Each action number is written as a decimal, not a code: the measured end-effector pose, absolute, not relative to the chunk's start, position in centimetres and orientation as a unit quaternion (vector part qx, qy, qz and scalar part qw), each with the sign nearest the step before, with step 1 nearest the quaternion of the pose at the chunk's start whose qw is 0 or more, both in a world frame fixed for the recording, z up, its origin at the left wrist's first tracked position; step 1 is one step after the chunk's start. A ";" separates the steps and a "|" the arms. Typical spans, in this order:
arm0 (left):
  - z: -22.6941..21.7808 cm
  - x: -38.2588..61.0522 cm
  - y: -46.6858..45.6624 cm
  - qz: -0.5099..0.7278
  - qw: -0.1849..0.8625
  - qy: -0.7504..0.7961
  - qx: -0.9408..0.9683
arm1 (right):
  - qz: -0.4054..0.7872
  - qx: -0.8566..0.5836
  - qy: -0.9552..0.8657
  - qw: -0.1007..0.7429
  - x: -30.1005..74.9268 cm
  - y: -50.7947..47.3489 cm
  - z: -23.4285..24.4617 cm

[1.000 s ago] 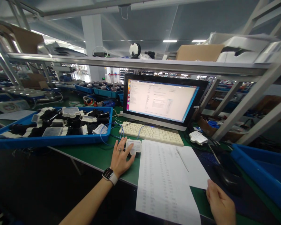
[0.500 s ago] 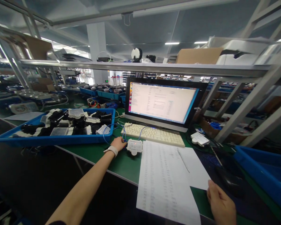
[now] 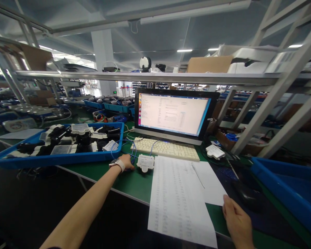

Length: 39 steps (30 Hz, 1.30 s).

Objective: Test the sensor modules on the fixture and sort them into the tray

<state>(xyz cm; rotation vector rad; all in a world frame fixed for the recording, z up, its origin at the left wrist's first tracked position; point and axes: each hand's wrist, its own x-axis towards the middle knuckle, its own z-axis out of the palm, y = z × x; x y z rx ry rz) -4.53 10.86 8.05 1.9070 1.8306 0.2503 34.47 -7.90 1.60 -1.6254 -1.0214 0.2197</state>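
Note:
My left hand [image 3: 125,161], with a watch on the wrist, reaches out over the green bench. Its fingers are curled at a blue cable [image 3: 133,152] just left of a small white device [image 3: 145,162]. The device lies in front of a cream keyboard [image 3: 166,148]. My right hand [image 3: 237,223] is at the near right, with its fingertips closed on the corner of a printed paper sheet [image 3: 178,200]. A pen [image 3: 197,175] lies on the sheets.
A lit monitor [image 3: 172,114] stands behind the keyboard. A blue tray [image 3: 57,159] of black and white parts sits at the left, and another blue bin [image 3: 287,193] at the right. A dark mouse [image 3: 246,197] lies near my right hand. Metal shelving [image 3: 155,75] runs overhead.
My left hand came off the top of the white device and moved to its left side, at the blue cable. The right hand stayed at the paper's corner.

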 end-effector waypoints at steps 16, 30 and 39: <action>7.7 -2.4 8.5 0.455 0.272 0.448 0.720 | 0.111 -0.696 -0.427 0.566 33.5 -7.9 2.7; 5.6 -1.7 8.8 0.515 0.266 0.445 0.682 | 0.107 -0.712 -0.432 0.543 33.3 -8.0 3.1; 4.6 -1.5 7.9 0.538 0.239 0.445 0.675 | 0.079 -0.685 -0.436 0.578 34.5 -8.0 3.9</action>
